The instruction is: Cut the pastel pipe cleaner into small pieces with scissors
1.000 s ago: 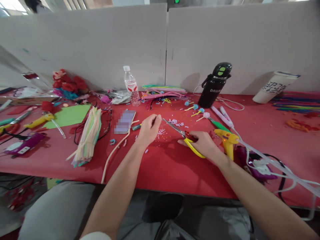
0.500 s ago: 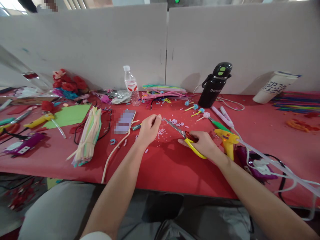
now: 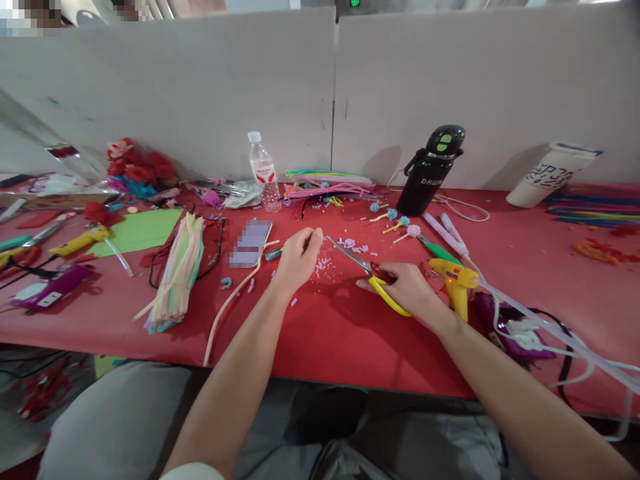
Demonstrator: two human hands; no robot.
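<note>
The right hand (image 3: 405, 287) has a closed grip around the red and yellow handles of the scissors (image 3: 370, 269). Some of its fingers are hidden behind the handles and the hand itself. The scissors are in the middle of the red surface (image 3: 320, 350), and their blades point to 10 o'clock, at the left hand (image 3: 300, 260). The blades look nearly together. The tip is just beside the left fingertips, but I can't tell if they touch.

The left hand's fingers are curled, with the tips close to each other. The back of the hand hides that grip, so I can't tell how tight it is or what, if anything, it has hold of.

Purple bits (image 3: 349, 244) lie by the blades at 12 o'clock, and tiny crumbs (image 3: 325, 267) lie below the tip, too small to make out. At 9 o'clock from the left hand, a small green thing (image 3: 273, 255) is partly covered by it. Past that, blocky squares hide part of the phone (image 3: 254, 245). The cord of the yellow glue gun (image 3: 454, 279), at 3 o'clock, is hard to follow.

Both hands and the scissors are where they were half a second ago. At 10 o'clock, above the wall (image 3: 200, 93), the blocky patches have changed: now a big one fills the corner.
</note>
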